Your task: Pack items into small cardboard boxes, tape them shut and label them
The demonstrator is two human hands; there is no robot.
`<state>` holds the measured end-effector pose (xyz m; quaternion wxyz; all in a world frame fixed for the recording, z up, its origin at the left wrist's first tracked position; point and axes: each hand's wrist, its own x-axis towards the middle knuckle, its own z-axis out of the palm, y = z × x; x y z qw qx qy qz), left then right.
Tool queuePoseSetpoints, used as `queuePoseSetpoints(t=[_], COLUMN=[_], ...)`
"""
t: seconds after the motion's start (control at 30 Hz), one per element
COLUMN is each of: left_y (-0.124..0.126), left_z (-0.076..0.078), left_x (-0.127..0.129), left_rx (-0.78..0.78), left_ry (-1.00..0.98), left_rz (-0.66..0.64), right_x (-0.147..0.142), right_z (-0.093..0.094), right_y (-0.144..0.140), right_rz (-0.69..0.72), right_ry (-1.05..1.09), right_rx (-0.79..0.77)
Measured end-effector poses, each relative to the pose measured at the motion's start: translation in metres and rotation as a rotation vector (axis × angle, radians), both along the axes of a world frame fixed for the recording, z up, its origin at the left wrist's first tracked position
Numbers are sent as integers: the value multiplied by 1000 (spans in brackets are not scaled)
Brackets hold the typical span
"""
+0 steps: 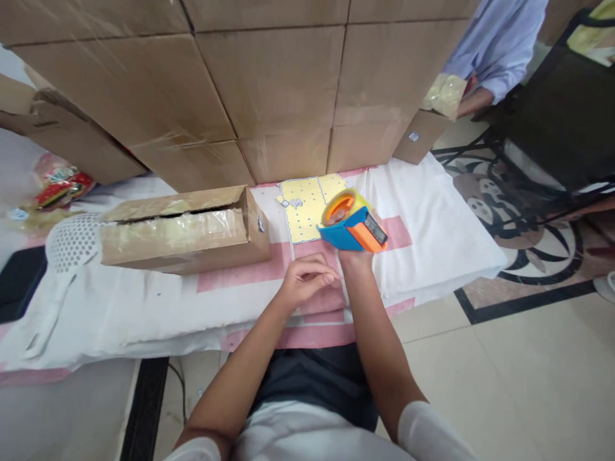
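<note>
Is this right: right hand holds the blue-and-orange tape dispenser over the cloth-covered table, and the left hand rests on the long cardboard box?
Not quite. The right hand does hold the tape dispenser over the cloth-covered table, but the left hand is not on the long cardboard box. It rests curled on the cloth, right of the box and apart from it. The head view shows this.

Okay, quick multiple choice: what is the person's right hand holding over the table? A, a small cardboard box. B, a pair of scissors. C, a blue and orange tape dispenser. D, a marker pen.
C: the right hand grips a blue and orange tape dispenser with a yellowish tape roll, raised above the cloth-covered table, while the left hand rests curled on the cloth beside it.
</note>
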<state>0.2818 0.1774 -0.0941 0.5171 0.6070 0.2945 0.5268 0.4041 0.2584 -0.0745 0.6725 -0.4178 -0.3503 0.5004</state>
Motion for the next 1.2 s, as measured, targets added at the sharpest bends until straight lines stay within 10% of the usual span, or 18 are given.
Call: queuePoseSetpoints(t=[0.2,0.6,0.97,1.07,1.2], left_y=[-4,-43,-78,-83,-94], left_z=[17,48,46,48,44], left_x=[-40,-115,-155,-155,-140], left_rx=[176,310,71,4,-124], left_ry=[46,219,218,236,353], left_rz=[303,656,724,581,161], right_x=[13,16,10,-7,-41], right_z=[-1,-16,4,27,64], right_y=[0,6,-38,-60,-91], right_rz=[-442,-184,-626,-393,425], right_ry=[-208,-688,-601,-699,-896], right_rx=[127,-87,76,217,471])
